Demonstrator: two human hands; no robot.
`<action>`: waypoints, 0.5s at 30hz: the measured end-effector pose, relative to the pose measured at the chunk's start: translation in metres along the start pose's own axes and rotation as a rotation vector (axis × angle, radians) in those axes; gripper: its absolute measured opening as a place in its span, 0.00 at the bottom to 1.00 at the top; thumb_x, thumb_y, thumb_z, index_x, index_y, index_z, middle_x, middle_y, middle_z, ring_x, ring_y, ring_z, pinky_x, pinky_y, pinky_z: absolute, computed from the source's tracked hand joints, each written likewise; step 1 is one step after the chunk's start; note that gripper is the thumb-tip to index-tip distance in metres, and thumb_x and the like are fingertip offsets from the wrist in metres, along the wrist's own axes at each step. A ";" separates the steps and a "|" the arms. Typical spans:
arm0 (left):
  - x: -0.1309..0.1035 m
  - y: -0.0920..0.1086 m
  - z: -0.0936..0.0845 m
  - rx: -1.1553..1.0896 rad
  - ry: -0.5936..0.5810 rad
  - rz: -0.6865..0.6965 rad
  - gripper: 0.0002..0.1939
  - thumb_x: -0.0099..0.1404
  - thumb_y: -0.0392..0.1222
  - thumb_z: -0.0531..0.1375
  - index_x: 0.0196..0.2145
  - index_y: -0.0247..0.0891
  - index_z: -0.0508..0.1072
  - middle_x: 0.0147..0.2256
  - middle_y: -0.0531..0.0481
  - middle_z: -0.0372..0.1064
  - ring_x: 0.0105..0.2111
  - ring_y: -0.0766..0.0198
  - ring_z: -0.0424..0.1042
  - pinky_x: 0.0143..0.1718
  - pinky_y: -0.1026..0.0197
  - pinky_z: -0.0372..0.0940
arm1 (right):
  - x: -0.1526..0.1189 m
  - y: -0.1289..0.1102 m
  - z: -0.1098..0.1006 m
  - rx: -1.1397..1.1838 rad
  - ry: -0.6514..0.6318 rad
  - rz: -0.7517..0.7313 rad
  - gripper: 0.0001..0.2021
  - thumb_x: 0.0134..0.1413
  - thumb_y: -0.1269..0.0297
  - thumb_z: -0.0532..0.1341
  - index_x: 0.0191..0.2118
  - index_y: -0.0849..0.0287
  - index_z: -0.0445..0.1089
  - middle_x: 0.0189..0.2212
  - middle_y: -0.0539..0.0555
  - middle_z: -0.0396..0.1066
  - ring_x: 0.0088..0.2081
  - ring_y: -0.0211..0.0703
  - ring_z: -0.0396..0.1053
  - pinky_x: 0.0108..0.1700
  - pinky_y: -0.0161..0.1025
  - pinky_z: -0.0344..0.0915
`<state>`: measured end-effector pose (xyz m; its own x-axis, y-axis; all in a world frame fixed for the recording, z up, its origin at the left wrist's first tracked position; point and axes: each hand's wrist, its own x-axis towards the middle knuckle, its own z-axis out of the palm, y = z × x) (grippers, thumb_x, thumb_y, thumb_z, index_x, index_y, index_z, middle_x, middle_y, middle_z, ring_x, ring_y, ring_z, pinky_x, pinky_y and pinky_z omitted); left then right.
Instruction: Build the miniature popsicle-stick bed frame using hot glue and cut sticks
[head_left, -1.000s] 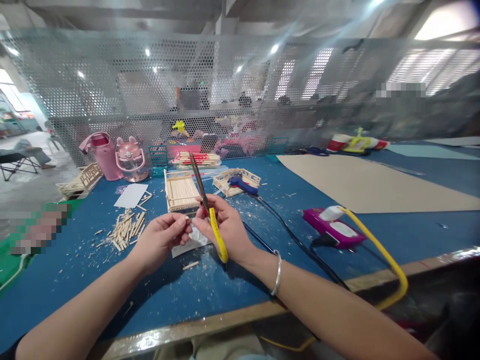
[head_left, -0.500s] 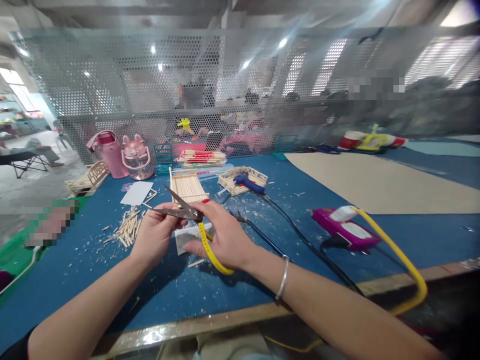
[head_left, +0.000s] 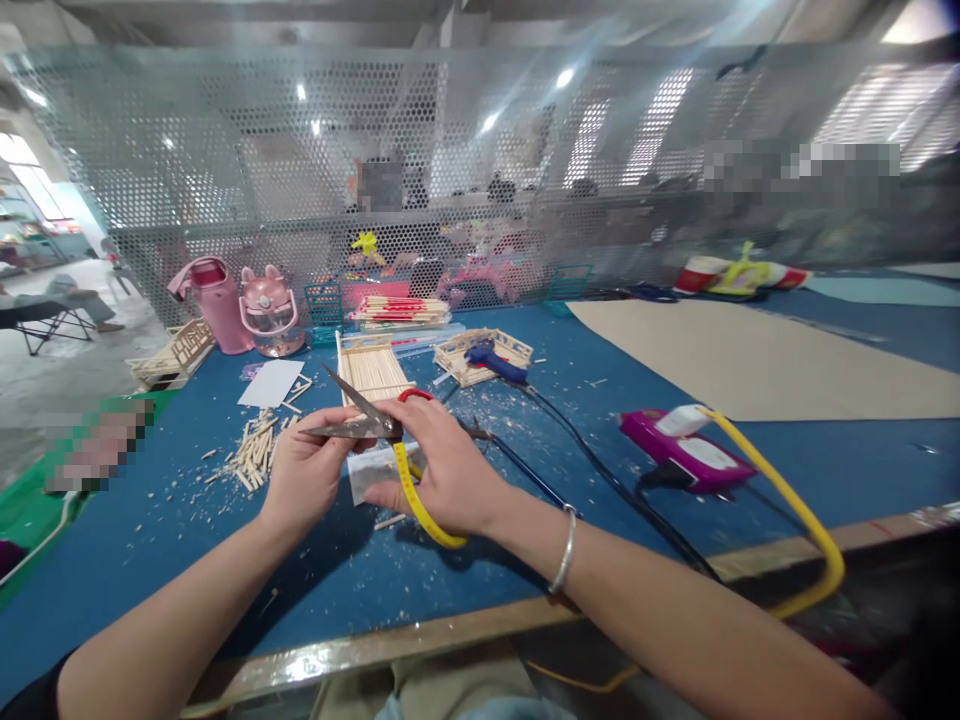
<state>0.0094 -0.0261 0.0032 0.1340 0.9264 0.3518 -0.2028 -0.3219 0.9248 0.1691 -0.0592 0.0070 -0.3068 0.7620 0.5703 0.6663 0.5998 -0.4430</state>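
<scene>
My right hand (head_left: 454,470) is closed on a pair of scissors (head_left: 409,490) with a yellow measuring-tape-like handle and a red one. Their blades are apart and point left. My left hand (head_left: 307,465) has its fingers pinched at the lower blade; whatever they hold is hidden. Just beyond the blades lies a panel of thin wooden sticks (head_left: 371,370). Cut stick pieces (head_left: 257,452) are heaped left of it, beside a white paper (head_left: 272,383). A small clear bag (head_left: 364,480) lies under my hands.
A blue glue gun (head_left: 499,364) rests on a small stick-built tray (head_left: 450,355), its cable running right. Pliers (head_left: 517,462) lie near my right wrist. Bundled sticks (head_left: 401,312) and two pink bottles (head_left: 271,310) stand behind. A purple power strip (head_left: 705,465) with a yellow cable is at right.
The lower blade sits slightly further into my left fingers. Both hands otherwise keep nearly the same position, and the view has shifted a little.
</scene>
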 end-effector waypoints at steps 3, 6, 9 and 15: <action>0.000 -0.002 -0.001 -0.084 -0.057 -0.018 0.13 0.50 0.49 0.67 0.27 0.36 0.76 0.22 0.53 0.72 0.22 0.70 0.68 0.27 0.67 0.64 | 0.000 0.000 0.000 0.019 -0.001 -0.018 0.36 0.40 0.43 0.64 0.52 0.59 0.60 0.45 0.60 0.66 0.45 0.50 0.62 0.51 0.50 0.59; 0.000 -0.004 -0.001 -0.137 -0.095 -0.043 0.12 0.51 0.48 0.67 0.27 0.36 0.76 0.22 0.54 0.71 0.23 0.70 0.68 0.27 0.68 0.63 | 0.000 0.001 -0.001 0.019 -0.005 -0.030 0.36 0.40 0.42 0.64 0.52 0.60 0.60 0.45 0.60 0.66 0.45 0.50 0.62 0.51 0.49 0.58; -0.001 -0.004 -0.002 -0.119 -0.104 -0.049 0.11 0.51 0.47 0.67 0.28 0.36 0.77 0.22 0.53 0.72 0.23 0.70 0.68 0.28 0.67 0.64 | 0.000 0.001 -0.002 -0.007 -0.015 -0.034 0.36 0.40 0.43 0.64 0.52 0.61 0.60 0.45 0.61 0.66 0.45 0.50 0.62 0.52 0.50 0.57; -0.002 -0.001 -0.003 -0.124 -0.141 -0.092 0.11 0.51 0.47 0.67 0.29 0.37 0.78 0.26 0.51 0.74 0.24 0.69 0.69 0.28 0.67 0.65 | 0.000 0.002 -0.001 0.056 0.012 -0.094 0.36 0.40 0.42 0.64 0.51 0.60 0.60 0.46 0.59 0.67 0.46 0.48 0.64 0.51 0.49 0.59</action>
<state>0.0064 -0.0271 0.0012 0.2898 0.9115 0.2919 -0.2999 -0.2031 0.9321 0.1718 -0.0582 0.0068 -0.3577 0.6986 0.6197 0.5954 0.6818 -0.4249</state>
